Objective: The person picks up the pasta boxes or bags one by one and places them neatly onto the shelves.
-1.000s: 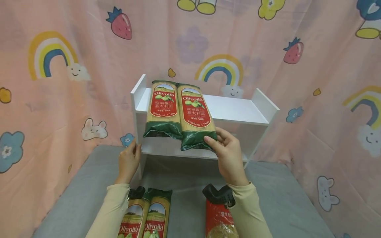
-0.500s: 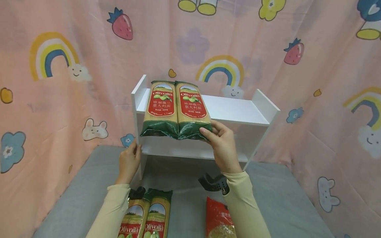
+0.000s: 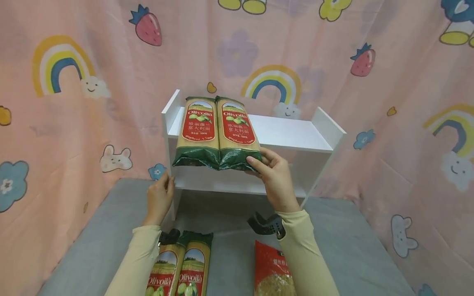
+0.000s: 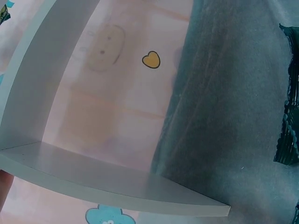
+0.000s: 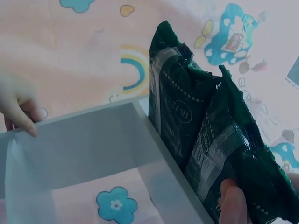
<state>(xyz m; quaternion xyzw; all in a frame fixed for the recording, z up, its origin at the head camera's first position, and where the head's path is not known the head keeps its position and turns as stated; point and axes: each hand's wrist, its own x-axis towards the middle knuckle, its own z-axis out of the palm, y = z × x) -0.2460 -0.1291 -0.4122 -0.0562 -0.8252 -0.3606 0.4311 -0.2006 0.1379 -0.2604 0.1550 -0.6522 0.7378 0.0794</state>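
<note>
Two packs of spaghetti lean side by side on the top board of a white shelf [image 3: 292, 132], at its left end, their lower ends jutting out past the front edge. My right hand [image 3: 278, 179] pinches the lower corner of the right spaghetti pack [image 3: 237, 127], thumb on top. The left spaghetti pack [image 3: 198, 125] lies against it, untouched by either hand. My left hand [image 3: 159, 200] grips the shelf's left side panel. In the right wrist view, the green pack ends [image 5: 177, 102] tilt up beside the board, and my left hand's fingers [image 5: 21, 116] meet the panel's edge.
Two more spaghetti packs [image 3: 192, 267] lie on the grey cloth [image 3: 348, 242] at the front, partly behind my left sleeve. A red pasta bag [image 3: 268, 263] lies near my right forearm. The shelf's lower board [image 3: 222, 183] sits beneath. A pink printed curtain [image 3: 207, 49] hangs behind.
My right hand has moved the right spaghetti pack up and left, so its lower end is now about level with the left pack's. The left hand has stayed on the panel.
</note>
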